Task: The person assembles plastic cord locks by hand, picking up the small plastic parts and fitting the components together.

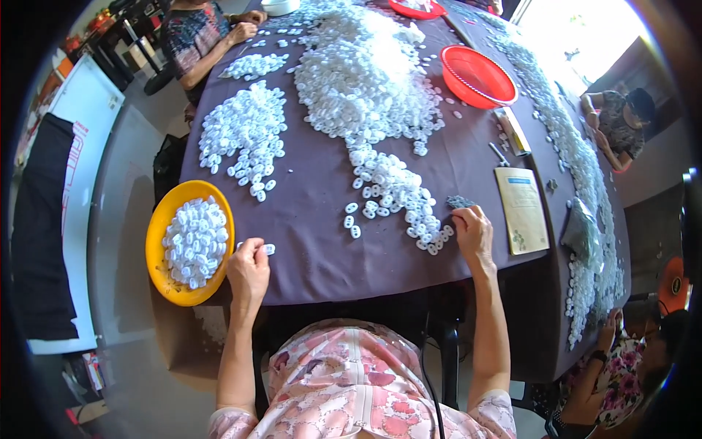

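Head view: a white oval piece (pixel 270 249) juts rightward from our left fingers (pixel 256 246), which pinch it; it looks light and stiff, best gripped by its edges. Our right fingers (pixel 468 214) meet dark grey bits (pixel 458 201), grip unclear; left of our left fingers sits a yellow bowl (pixel 156 252).

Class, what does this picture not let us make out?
In the head view:
Left hand: exact grip, hidden by the hand itself.
Dark bits by the right hand: too small to identify.
Yellow bowl: bottom, covered by white pieces.
White bowl: far side, cut off by the picture's top edge.
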{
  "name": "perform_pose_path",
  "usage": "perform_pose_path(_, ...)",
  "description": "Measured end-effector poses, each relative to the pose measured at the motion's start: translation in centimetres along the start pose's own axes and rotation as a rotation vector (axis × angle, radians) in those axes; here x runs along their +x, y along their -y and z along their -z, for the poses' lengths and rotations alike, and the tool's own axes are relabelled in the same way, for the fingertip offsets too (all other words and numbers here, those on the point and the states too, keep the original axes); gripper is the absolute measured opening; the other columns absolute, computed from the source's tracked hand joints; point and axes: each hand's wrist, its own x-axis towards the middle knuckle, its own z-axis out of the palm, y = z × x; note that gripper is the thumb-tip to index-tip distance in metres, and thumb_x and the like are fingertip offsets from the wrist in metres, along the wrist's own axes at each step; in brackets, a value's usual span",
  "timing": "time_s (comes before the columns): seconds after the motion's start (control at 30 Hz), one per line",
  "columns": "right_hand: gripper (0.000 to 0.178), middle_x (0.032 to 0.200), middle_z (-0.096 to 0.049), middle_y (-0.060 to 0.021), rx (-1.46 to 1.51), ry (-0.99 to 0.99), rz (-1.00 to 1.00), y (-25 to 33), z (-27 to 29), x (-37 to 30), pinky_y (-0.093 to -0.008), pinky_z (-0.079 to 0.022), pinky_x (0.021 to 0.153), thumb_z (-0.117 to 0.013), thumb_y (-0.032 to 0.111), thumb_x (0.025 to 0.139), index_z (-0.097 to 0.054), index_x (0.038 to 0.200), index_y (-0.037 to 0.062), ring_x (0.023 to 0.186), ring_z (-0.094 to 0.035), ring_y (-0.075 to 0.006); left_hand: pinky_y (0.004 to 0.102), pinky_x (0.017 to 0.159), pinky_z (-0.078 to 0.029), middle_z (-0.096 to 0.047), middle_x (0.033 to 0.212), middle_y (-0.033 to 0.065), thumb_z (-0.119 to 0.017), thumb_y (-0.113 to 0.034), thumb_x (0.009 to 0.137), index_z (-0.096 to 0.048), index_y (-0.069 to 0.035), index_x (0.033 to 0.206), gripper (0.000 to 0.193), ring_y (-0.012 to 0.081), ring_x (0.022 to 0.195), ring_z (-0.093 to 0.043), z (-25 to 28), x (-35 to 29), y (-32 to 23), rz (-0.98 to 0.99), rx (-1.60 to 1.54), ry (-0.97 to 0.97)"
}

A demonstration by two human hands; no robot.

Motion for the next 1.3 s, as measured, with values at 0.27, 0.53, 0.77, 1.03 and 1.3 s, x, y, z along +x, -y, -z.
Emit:
perform_pose_path(0.27, 0.002, 0.082, -0.055, -0.0126, -0.240, 0.079, 0.107, 0.1, -0.7, 0.3, -0.0396, -0.048, 0.068, -0.055, 0.005, 0.081, -0.057, 0.082, 0.0031, 0.080, -0.057, -0.0302, 0.0395, 0.065, -0.050, -0.065, 0.084, 0.0164, -0.060, -0.007, 0.082, -0.062, -0.001, 0.087, 0.008, 0.0342, 0.075, -0.064, -1.3, -0.7, -3.5, -0.116, -0.083, 0.019)
perform_pose_path(0.53, 0.003, 0.082, -0.052, -0.0142, -0.133, 0.001, 0.137, -0.7, -0.7, -0.6, -0.0419, -0.046, 0.067, -0.050, 0.001, 0.082, -0.049, 0.084, 0.0027, 0.079, -0.054, -0.0325, 0.0387, 0.063, -0.050, -0.064, 0.081, 0.0138, -0.061, -0.006, 0.080, -0.061, -0.003, 0.084, 0.005, 0.0329, 0.073, -0.063, -3.5, -1.2, -5.4, -0.182, -0.186, 0.085)
perform_pose_path(0.77, 0.010, 0.084, -0.056, -0.0146, -0.024, -0.021, 0.074, -0.6, -0.3, -0.8, -0.0420, -0.047, 0.070, -0.055, 0.000, 0.080, -0.054, 0.090, 0.0018, 0.079, -0.056, -0.0337, 0.0377, 0.063, -0.049, -0.064, 0.080, 0.0132, -0.060, -0.007, 0.080, -0.061, -0.001, 0.082, 0.006, 0.0320, 0.072, -0.063, -5.7, -0.2, -7.5, -0.199, -0.279, 0.173)
perform_pose_path(1.03, 0.021, 0.079, -0.057, -0.0099, 0.236, -0.042, -0.085, -0.2, 0.1, -1.1, -0.0303, -0.048, 0.060, -0.061, -0.008, 0.073, -0.061, 0.091, 0.0022, 0.065, -0.058, -0.0219, 0.0372, 0.062, -0.050, -0.065, 0.080, 0.0141, -0.061, -0.005, 0.080, -0.061, -0.001, 0.082, 0.005, 0.0317, 0.071, -0.063, -7.4, 0.9, -8.7, -0.172, -0.334, 0.190)
perform_pose_path(1.3, 0.024, 0.072, -0.052, -0.0010, 0.444, -0.076, -0.197, -1.1, 0.2, -1.8, -0.0201, -0.041, 0.057, -0.063, -0.009, 0.072, -0.063, 0.093, 0.0014, 0.061, -0.048, -0.0068, 0.0362, 0.061, -0.049, -0.064, 0.079, 0.0132, -0.061, -0.004, 0.078, -0.063, -0.002, 0.082, 0.005, 0.0307, 0.070, -0.063, -8.7, 1.4, -10.1, -0.207, -0.362, 0.170)
